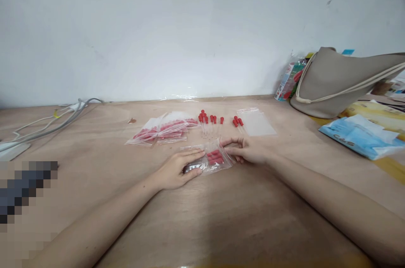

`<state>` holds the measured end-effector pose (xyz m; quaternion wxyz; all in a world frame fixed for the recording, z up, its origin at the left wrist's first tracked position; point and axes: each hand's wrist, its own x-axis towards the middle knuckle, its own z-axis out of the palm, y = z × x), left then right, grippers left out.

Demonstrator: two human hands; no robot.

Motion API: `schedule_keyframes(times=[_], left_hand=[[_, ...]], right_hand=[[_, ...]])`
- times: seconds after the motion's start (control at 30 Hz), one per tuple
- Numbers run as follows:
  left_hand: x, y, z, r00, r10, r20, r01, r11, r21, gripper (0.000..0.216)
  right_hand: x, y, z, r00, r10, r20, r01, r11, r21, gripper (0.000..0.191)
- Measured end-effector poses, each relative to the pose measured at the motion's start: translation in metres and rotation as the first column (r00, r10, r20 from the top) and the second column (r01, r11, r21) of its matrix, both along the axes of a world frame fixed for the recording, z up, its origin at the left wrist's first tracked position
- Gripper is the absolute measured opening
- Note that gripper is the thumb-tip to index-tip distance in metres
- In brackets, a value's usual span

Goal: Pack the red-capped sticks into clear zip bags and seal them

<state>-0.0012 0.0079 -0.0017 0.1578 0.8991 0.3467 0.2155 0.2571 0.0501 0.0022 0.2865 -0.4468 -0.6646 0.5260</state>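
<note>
A clear zip-lock bag holding several red-bulbed droppers lies on the table between my hands. My left hand rests on the bag's left part, its fingers stretched out and its thumb apart from them. At the right end, my right hand has its thumb and fingers closed on the bag's edge. Just beyond, loose droppers with red bulbs and clear stems lie in a loose row. More droppers touch a stack of flat clear bags on the right.
Filled bags of red-bulbed droppers are piled at the back left. Cables run along the left side. A grey bag, a plastic bottle and a blue tissue pack stand or lie on the right, before a white wall.
</note>
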Motion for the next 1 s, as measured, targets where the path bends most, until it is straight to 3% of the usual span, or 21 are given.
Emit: schedule_keyframes(times=[0.07,0.13,0.17,0.2,0.27,0.37,0.67,0.73,0.83,1.0], left_hand=[[0.0,0.0,0.0,1.0,0.005,0.001,-0.005,1.0,-0.001,0.047],[0.0,0.0,0.0,1.0,0.008,0.001,-0.008,1.0,-0.011,0.047],[0.001,0.0,0.0,1.0,0.008,0.003,-0.008,1.0,-0.017,0.046],[0.001,0.0,0.0,1.0,0.009,0.007,-0.009,1.0,-0.023,0.046],[0.001,0.0,0.0,1.0,0.013,0.012,-0.013,0.999,-0.031,0.046],[0.001,0.0,0.0,1.0,0.024,0.005,-0.024,0.999,-0.03,0.046],[0.001,0.001,-0.001,1.0,0.017,0.006,-0.016,0.999,-0.03,0.047],[0.001,0.001,-0.001,1.0,0.022,0.008,-0.022,0.999,-0.038,0.047],[0.001,0.0,0.0,1.0,0.024,0.004,-0.024,0.999,-0.044,0.046],[0.002,0.0,0.001,0.999,0.036,0.017,-0.035,0.999,-0.035,0.044]], right_hand=[[0.008,0.01,0.0,0.965,-0.244,0.091,0.218,0.948,0.233,0.031],[0.021,0.024,-0.001,0.831,-0.527,0.177,0.386,0.777,0.497,0.024],[0.027,0.03,-0.002,0.743,-0.628,0.23,0.42,0.706,0.57,0.024],[0.034,0.036,-0.003,0.674,-0.677,0.295,0.433,0.686,0.585,0.026],[0.044,0.046,-0.005,0.605,-0.681,0.413,0.45,0.72,0.528,0.033],[0.048,0.053,-0.007,0.617,-0.618,0.486,0.453,0.785,0.423,0.041],[0.045,0.058,-0.008,0.619,-0.582,0.527,0.448,0.813,0.372,0.043],[0.047,0.058,-0.006,0.675,-0.578,0.458,0.467,0.816,0.341,0.047],[0.043,0.054,0.0,0.79,-0.571,0.224,0.511,0.814,0.276,0.053],[0.015,0.031,0.005,0.89,-0.43,-0.153,0.448,0.887,0.11,0.078]])
